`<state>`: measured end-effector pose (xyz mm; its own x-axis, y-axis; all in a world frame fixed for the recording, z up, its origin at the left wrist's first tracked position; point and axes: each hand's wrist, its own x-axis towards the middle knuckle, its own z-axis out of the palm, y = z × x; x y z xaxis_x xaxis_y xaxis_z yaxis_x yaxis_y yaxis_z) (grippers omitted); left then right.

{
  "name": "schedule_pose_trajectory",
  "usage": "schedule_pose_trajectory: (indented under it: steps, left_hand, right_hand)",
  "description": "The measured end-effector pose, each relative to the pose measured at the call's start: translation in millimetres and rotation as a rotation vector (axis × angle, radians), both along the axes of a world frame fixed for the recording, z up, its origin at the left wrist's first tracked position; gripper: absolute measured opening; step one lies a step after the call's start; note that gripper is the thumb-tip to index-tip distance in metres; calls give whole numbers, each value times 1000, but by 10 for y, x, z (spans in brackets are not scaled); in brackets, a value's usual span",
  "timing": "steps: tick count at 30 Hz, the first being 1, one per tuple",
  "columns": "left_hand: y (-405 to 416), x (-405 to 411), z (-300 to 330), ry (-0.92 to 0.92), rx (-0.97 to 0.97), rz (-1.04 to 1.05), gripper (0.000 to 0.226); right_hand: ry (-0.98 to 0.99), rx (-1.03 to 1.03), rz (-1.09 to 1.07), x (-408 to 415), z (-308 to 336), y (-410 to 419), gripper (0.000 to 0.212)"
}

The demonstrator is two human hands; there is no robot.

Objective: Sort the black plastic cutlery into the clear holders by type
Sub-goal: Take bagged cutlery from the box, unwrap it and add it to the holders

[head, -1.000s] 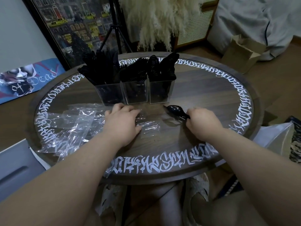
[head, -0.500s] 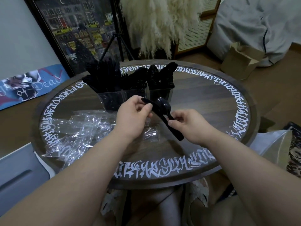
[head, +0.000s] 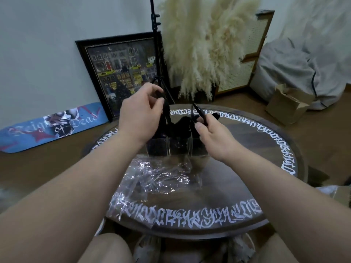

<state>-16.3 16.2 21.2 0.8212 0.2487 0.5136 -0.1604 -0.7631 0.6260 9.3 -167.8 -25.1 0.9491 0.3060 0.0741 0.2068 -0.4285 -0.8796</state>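
Right hand (head: 212, 137): fingers pinch a black cutlery piece (head: 198, 113), long axis tilted up, far-left, directly over the right clear holder (head: 199, 149).
Left hand (head: 140, 116): fingers curled on dark cutlery (head: 165, 109) above the left holder (head: 157, 149).
Nearer: right hand.

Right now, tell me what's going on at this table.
A person is sorting black cutlery into three clear holders on the round table. The left hand pinches a black piece above the left holder; the right hand holds another piece over the right one. Its type is too blurred to tell. Empty plastic wrappers lie in front.
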Motion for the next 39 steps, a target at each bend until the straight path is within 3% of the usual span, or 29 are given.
schedule_pose_trajectory:
  steps: [6,17,23,26,29,31,35,39]
  left_hand:
    - [229,194,55,78,191,64,16]
    - [386,376,68,40,268,61,20]
    - [472,395,-262,252,337,78,21]
    - [522,377,-494,398,459,72,25]
    - [503,355,-564,340,542,113,31]
    - [408,360,-485,236,506,99,35]
    - [178,398,-308,211,296,-194,43]
    - [142,442,-323,216,53,-254,26]
  right_hand:
    - [38,8,-29,71,180,141,27]
    - [-2,-51,-40,311,66,168,21]
    - [-27,-26,-34,356,-5,269,15]
    - [2,19,-15,368,-36,283,14]
    - [44,36,3,380,-42,273,15]
    - [81,54,16,392,-50,265,17]
    - [177,144,90,375,-21,292,19]
    - [288,268,139,360,36,252,18]
